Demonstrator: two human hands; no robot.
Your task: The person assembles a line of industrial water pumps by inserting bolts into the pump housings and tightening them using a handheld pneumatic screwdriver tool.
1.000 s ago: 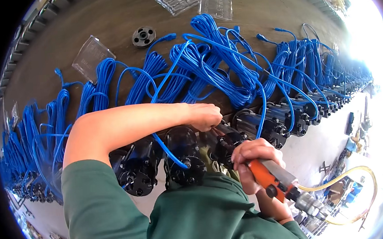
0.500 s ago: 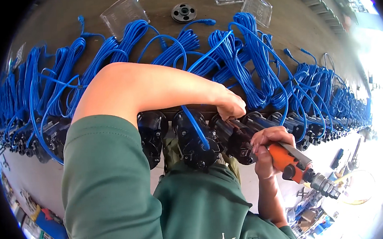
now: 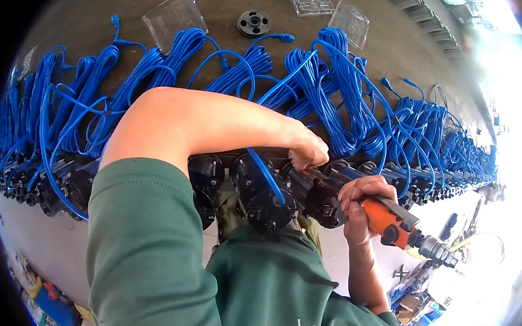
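My right hand (image 3: 364, 207) is wrapped round an orange and black air tool (image 3: 389, 222), with a metal hose fitting at its lower right end. The tool's front end points at a black cylindrical motor housing (image 3: 322, 201); my fingers hide the tip. My left arm reaches across in front of me, and my left hand (image 3: 309, 152) is closed at the far end of that same housing. What its fingers pinch, if anything, is hidden. Just left of it stands another black housing (image 3: 263, 196) with a blue cable (image 3: 267, 176) coming out of it.
Black housings line the table's near edge on both sides. Coiled blue cables (image 3: 313, 89) lie behind them in bundles. Farther back are a round black wheel (image 3: 253, 23), clear plastic trays (image 3: 175, 22) and a row of grey parts (image 3: 410, 8). A yellow hose (image 3: 466, 242) hangs at the right.
The view has shifted slightly. My left hand sits a little farther left along the housing's far end. My right hand keeps its hold on the air tool, nearly unmoved.
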